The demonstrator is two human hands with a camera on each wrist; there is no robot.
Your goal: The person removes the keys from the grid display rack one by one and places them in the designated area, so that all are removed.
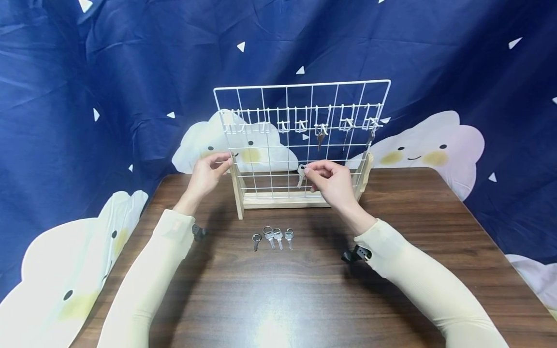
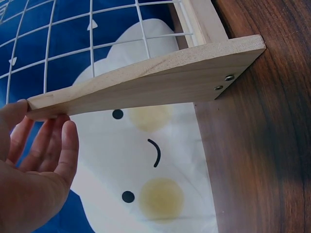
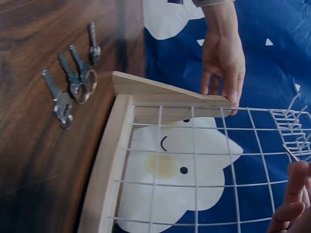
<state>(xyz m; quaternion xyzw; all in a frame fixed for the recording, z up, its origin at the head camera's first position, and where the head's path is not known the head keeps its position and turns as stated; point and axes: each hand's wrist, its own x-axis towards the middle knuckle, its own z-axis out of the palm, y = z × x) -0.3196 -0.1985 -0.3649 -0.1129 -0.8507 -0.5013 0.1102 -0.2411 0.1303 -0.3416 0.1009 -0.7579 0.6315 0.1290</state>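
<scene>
Recorded a rack [image 1: 304, 85] of thin white wire, crossed in a rectangular mesh with rounded top corners. Noted mounting between a left side board [image 2: 146, 82] and a right side board [image 1: 364, 176], both of pale wood, with a straight wooden crossbar [image 1: 283, 199] along the rack's base. Observed a tapering outline on the left side board, with fine grain and two round metal screw heads [image 2: 229, 77] near the foot. Counted three hanging keys [image 1: 320, 140] on white wire hooks [image 1: 283, 126] toward the rack's right end, including one of brownish metal. Found a small silvery key [image 1: 301, 170] pinched between thumb and fingers of the right hand [image 1: 335, 183], in front of the rack's mesh and below the hook row as seen from the head. Found the left hand [image 1: 208, 174] gripping the upper tip of the rack's left side board. Logged four loose keys [image 1: 278, 238] of shiny metal, laid in a short row before the rack, with round rings visible. Inspected a dark brown desk [image 1: 243, 295] beneath the rack, with streaked wood grain and a bright glare patch in front. Noted behind the rack a creased blue curtain [image 1: 143, 58], printed with white triangles and smiling, yellow-cheeked clouds [image 1: 422, 137].
</scene>
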